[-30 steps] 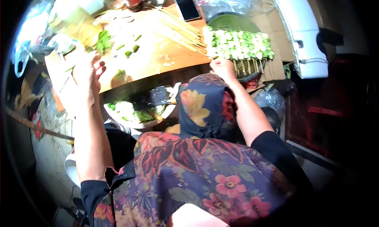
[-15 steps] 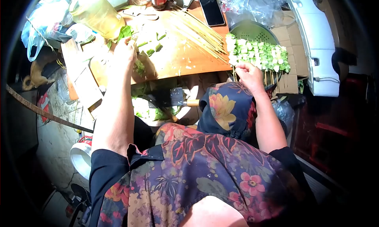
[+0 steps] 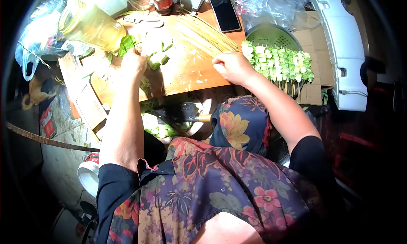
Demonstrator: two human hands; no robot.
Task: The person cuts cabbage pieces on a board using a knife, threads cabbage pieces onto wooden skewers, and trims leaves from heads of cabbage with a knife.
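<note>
My left hand (image 3: 135, 62) is closed at the left of the wooden board (image 3: 182, 80), its fingertips pinched against a green vegetable leaf (image 3: 126, 45). Cut green pieces (image 3: 157, 60) lie just right of it. Over the board's right part, my right hand (image 3: 235, 68) has curled fingers near the lower ends of a bundle of thin bamboo skewers (image 3: 203, 34); what it grips, if anything, is hidden. Right beside that hand, finished skewers of pale green vegetable (image 3: 277, 61) lie side by side across a green perforated colander (image 3: 275, 34), their sticks pointing toward me.
A jar of yellowish liquid (image 3: 91, 27), a red-lidded jar (image 3: 162, 1) and a phone (image 3: 224, 13) stand or lie along the back. Below the board, a cleaver (image 3: 184, 112) rests over a basin of greens (image 3: 159, 129). White foam (image 3: 345, 53) borders the right.
My right hand has moved left, from the sticks of the finished skewers to the loose bamboo bundle's ends. My left hand stays by the leaf. The view has shifted slightly.
</note>
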